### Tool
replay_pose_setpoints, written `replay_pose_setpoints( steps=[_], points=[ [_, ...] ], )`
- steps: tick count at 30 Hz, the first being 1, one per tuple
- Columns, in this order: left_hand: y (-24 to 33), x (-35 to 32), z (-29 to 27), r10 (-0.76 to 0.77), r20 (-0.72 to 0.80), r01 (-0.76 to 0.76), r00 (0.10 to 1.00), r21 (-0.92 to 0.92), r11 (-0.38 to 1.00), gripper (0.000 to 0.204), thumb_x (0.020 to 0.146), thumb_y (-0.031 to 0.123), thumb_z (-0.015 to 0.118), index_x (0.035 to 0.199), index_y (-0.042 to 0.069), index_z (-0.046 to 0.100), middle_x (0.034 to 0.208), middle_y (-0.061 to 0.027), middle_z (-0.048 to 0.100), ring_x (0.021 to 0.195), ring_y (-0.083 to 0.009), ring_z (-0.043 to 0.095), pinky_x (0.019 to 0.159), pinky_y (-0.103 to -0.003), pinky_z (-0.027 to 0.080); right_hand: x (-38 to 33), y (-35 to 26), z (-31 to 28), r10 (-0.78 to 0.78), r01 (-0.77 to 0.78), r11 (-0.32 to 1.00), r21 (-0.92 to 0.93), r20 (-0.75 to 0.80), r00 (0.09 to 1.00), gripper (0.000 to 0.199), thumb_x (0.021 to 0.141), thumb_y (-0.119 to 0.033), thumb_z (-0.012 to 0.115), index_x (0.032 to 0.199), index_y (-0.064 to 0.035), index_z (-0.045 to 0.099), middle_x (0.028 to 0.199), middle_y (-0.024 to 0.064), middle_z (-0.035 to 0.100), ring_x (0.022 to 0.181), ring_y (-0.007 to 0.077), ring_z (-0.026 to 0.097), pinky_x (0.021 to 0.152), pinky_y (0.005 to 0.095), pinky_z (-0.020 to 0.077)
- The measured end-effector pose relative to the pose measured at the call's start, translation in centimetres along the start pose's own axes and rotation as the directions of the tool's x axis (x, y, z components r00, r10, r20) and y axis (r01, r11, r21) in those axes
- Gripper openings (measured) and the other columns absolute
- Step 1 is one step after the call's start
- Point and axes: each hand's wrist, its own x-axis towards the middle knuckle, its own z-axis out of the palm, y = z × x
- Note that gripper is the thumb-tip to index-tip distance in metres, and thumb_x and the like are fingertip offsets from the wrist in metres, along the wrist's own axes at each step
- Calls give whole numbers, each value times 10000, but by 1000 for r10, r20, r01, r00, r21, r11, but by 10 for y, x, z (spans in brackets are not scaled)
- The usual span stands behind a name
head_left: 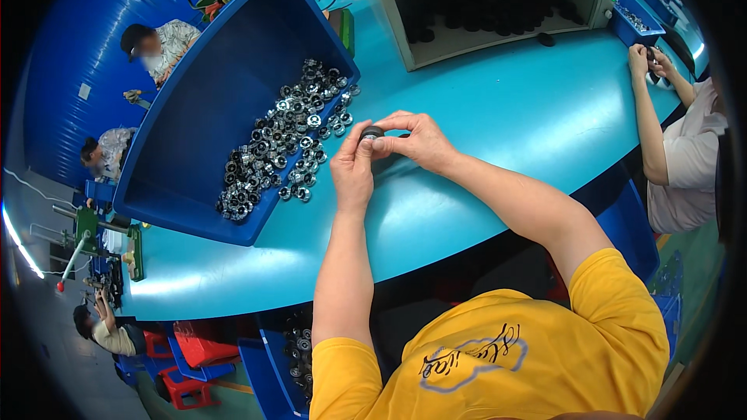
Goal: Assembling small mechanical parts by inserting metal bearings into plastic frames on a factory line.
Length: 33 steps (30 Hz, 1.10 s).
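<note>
Part point(373, 131) (one, black, round) is pinched by left hand point(354, 169) and right hand point(426, 142).

a yellow short-sleeved shirt point(576, 350) carries black script point(471, 354) within a grey-purple cloud outline point(449, 386).

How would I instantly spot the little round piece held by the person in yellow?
Find the glossy turquoise tabletop, then the big blue plastic tub with shiny silver-and-black round parts inside. Just right of those, the left hand and right hand hold one small, round, black-rimmed piece. Its thick dark rim, pinched between fingers, sets it apart from the shinier loose parts.
</note>
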Motion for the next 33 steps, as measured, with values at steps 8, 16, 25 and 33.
replay_pose_setpoints(
  steps=[8,16,25,33],
  points=[
    [9,-7,16,97,-160,-81,982,104,991,222,993,48,613,1195,-5,690,943,-64,706,733,-115,664,655,-252,571,-9,-4,17,-105,81,988,-133,-182,978,287,791,-152,820,1069,-88,785,885,50,666,818,143,643,701,281,538],
    [4,-4,13,0,-123,0,992,5,1000,283,998,22,577,1273,3,644,1007,-82,696,776,-134,680,674,-273,587,-5,-2,17,-104,76,985,-155,-179,978,232,826,-141,781,1047,-69,777,886,56,679,821,160,652,735,295,547],
    [-5,-2,9,-4,24,-1,1000,217,976,422,1012,29,561,1427,-11,498,1088,-75,670,897,-134,664,729,-285,606,7,12,3,172,-173,978,118,17,985,292,930,-155,714,1165,15,673,959,74,678,841,135,653,754,304,586],
    [10,-8,21,74,80,-101,994,421,901,489,928,-69,601,1406,0,525,1116,-121,704,883,-156,696,718,-287,610,6,13,2,253,-236,920,314,-13,967,213,909,-113,735,1082,-2,680,914,75,689,793,131,665,717,302,587]
  ],
)
